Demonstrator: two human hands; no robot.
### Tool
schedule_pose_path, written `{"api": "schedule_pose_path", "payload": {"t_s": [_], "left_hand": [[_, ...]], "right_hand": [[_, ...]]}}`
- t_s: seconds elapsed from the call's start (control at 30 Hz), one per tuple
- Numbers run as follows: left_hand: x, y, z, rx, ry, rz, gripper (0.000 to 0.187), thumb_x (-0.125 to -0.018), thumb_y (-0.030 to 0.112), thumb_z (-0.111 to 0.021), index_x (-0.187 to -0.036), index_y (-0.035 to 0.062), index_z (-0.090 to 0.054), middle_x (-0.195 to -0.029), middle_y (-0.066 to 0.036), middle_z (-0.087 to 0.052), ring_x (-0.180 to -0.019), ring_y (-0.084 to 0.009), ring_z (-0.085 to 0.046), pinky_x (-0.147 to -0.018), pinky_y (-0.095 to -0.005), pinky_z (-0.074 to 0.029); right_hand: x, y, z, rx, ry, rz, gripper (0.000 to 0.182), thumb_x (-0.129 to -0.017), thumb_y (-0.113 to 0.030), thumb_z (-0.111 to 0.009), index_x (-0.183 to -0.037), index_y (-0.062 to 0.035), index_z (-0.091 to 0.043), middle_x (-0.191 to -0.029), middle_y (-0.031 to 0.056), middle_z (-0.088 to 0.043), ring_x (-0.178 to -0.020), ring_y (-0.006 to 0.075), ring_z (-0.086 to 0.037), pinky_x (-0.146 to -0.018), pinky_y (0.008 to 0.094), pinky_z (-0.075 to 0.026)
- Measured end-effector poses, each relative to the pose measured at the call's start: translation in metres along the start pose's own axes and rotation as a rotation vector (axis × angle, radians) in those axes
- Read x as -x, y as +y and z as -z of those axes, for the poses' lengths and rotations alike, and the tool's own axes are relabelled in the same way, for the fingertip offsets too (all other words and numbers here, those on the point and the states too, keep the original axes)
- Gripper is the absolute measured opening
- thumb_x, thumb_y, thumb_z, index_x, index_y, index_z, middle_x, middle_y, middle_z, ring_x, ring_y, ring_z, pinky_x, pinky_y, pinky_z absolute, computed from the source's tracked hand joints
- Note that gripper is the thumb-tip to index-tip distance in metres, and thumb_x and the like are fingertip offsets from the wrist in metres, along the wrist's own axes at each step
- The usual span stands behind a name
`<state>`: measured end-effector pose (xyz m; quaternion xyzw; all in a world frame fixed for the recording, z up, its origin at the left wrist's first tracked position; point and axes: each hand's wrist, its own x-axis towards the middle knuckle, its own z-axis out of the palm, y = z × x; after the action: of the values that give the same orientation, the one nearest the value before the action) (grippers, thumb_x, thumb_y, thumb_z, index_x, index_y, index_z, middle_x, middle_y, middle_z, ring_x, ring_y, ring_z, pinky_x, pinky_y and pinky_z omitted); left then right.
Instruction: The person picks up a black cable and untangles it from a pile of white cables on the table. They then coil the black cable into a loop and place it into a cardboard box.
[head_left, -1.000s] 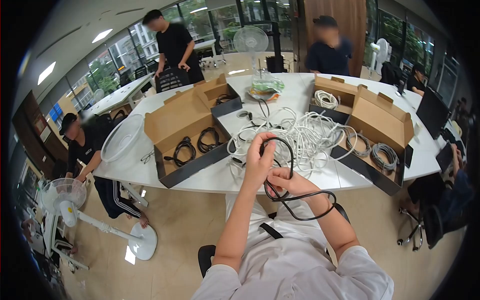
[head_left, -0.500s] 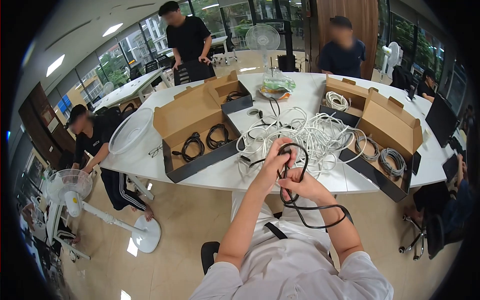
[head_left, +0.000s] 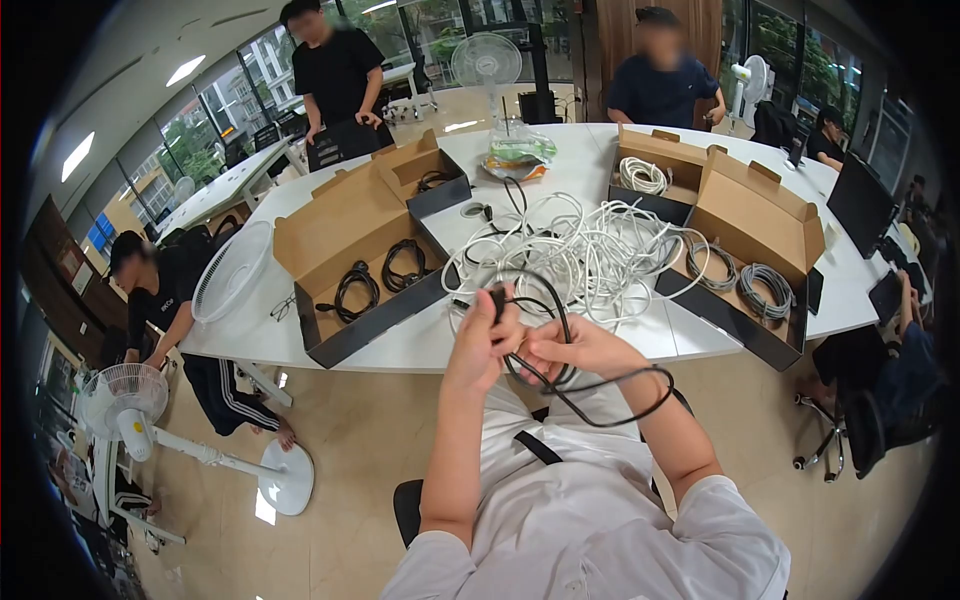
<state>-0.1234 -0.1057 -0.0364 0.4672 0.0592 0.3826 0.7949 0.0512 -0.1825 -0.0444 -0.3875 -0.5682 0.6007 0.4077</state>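
Note:
A black cable [head_left: 652, 405] loops between my two hands, in front of the table edge. My left hand [head_left: 482, 340] is closed on the cable near its black plug end, which points up. Close beside it, my right hand [head_left: 572, 350] pinches the cable's loops, with a long loop hanging over my right forearm. Beyond the hands lies a tangled heap of white cables [head_left: 600, 245]. Left of it, an open box [head_left: 350, 230] holds coiled black cables [head_left: 357, 292]. To the right, another open box [head_left: 755, 225] holds coiled grey cables [head_left: 766, 291].
On the white table [head_left: 400, 352] are a smaller box [head_left: 440, 190] with black cable, a box with white cable [head_left: 642, 176], a plastic bag [head_left: 518, 155] and a fan grille [head_left: 232, 272]. People stand behind and left. A fan [head_left: 287, 478] stands at left.
My left hand has moved left, away from my right hand, with the plug end now raised in it. The loops between the hands have spread. The whole view has shifted.

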Motion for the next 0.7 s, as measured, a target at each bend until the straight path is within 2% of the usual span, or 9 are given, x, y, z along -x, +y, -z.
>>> {"api": "schedule_pose_path", "payload": {"t_s": [0.03, 0.2, 0.3, 0.33, 0.43, 0.47, 0.57, 0.6, 0.7], "left_hand": [[0.003, 0.007, -0.006, 0.127, 0.083, 0.002, 0.047, -0.094, 0.054, -0.041, -0.106, 0.0089, -0.050, -0.056, 0.008, -0.025, -0.043, -0.0042, -0.022, -0.043, -0.0206, -0.020], [0.004, 0.038, 0.024, 0.266, 0.198, -0.104, 0.037, -0.099, 0.045, -0.042, -0.098, 0.0097, -0.051, -0.055, 0.006, -0.024, -0.043, -0.0050, -0.020, -0.041, -0.0226, -0.017], [0.007, 0.054, 0.024, 0.195, 0.259, -0.220, 0.033, -0.099, 0.041, -0.041, -0.097, 0.0098, -0.052, -0.055, 0.007, -0.023, -0.043, -0.0046, -0.020, -0.042, -0.0220, -0.017], [0.007, 0.057, 0.019, 0.213, 0.316, -0.231, 0.033, -0.099, 0.041, -0.041, -0.089, 0.0102, -0.050, -0.055, 0.006, -0.023, -0.043, -0.0050, -0.020, -0.042, -0.0225, -0.016], [0.004, 0.053, 0.020, 0.241, 0.320, -0.261, 0.035, -0.099, 0.043, -0.041, -0.083, 0.0122, -0.045, -0.055, 0.006, -0.022, -0.043, -0.0052, -0.017, -0.041, -0.0230, -0.015], [0.003, 0.054, 0.022, 0.264, 0.332, -0.278, 0.036, -0.099, 0.044, -0.041, -0.082, 0.0125, -0.044, -0.055, 0.006, -0.022, -0.043, -0.0054, -0.017, -0.041, -0.0231, -0.015], [0.004, 0.061, 0.035, 0.349, 0.344, -0.317, 0.039, -0.099, 0.047, -0.041, -0.079, 0.0132, -0.042, -0.055, 0.006, -0.021, -0.042, -0.0058, -0.015, -0.039, -0.0236, -0.014], [0.004, 0.063, 0.039, 0.388, 0.334, -0.320, 0.039, -0.098, 0.048, -0.041, -0.079, 0.0133, -0.042, -0.055, 0.006, -0.021, -0.042, -0.0059, -0.014, -0.039, -0.0236, -0.014], [0.005, 0.065, 0.040, 0.452, 0.300, -0.343, 0.040, -0.098, 0.049, -0.040, -0.079, 0.0132, -0.042, -0.054, 0.006, -0.020, -0.041, -0.0064, -0.014, -0.038, -0.0234, -0.013]], "right_hand": [[0.006, -0.005, 0.002, -0.050, 0.017, 0.013, 0.041, -0.094, -0.031, -0.057, -0.122, -0.0003, -0.054, -0.095, 0.0078, -0.068, -0.082, 0.0128, -0.064, -0.068, 0.0232, -0.051], [0.039, -0.021, 0.023, -0.154, 0.017, 0.146, 0.072, -0.095, -0.055, -0.041, -0.131, 0.0074, -0.045, -0.106, 0.0169, -0.066, -0.101, 0.0262, -0.063, -0.082, 0.0339, -0.053], [0.056, -0.016, 0.039, -0.430, -0.179, 0.234, 0.080, -0.092, -0.061, -0.040, -0.130, 0.0089, -0.045, -0.095, 0.0170, -0.067, -0.086, 0.0236, -0.066, -0.074, 0.0331, -0.053], [0.062, -0.023, 0.035, -0.405, -0.167, 0.263, 0.075, -0.090, -0.059, -0.047, -0.121, 0.0093, -0.053, -0.074, 0.0104, -0.064, -0.062, 0.0178, -0.058, -0.062, 0.0309, -0.048], [0.071, -0.016, 0.043, -0.150, -0.210, 0.357, 0.064, -0.091, -0.052, -0.052, -0.109, 0.0090, -0.058, -0.061, 0.0030, -0.053, -0.048, 0.0135, -0.042, -0.055, 0.0294, -0.038], [0.076, -0.015, 0.040, -0.261, -0.154, 0.402, 0.045, -0.091, -0.043, -0.058, -0.092, 0.0025, -0.061, -0.057, -0.0004, -0.047, -0.051, 0.0120, -0.038, -0.056, 0.0313, -0.035], [0.066, -0.015, 0.044, -0.365, -0.040, 0.900, 0.034, -0.092, -0.036, -0.059, -0.081, -0.0038, -0.055, -0.060, -0.0020, -0.045, -0.058, 0.0108, -0.039, -0.062, 0.0323, -0.035], [0.071, -0.016, 0.044, -0.601, -0.015, 0.873, 0.030, -0.091, -0.032, -0.061, -0.077, -0.0091, -0.047, -0.063, -0.0030, -0.041, -0.064, 0.0115, -0.041, -0.071, 0.0331, -0.036], [0.072, -0.012, 0.060, -0.934, 0.045, 0.934, 0.026, -0.090, -0.033, -0.061, -0.087, -0.0131, -0.045, -0.069, -0.0026, -0.040, -0.066, 0.0111, -0.040, -0.075, 0.0364, -0.036]]}}
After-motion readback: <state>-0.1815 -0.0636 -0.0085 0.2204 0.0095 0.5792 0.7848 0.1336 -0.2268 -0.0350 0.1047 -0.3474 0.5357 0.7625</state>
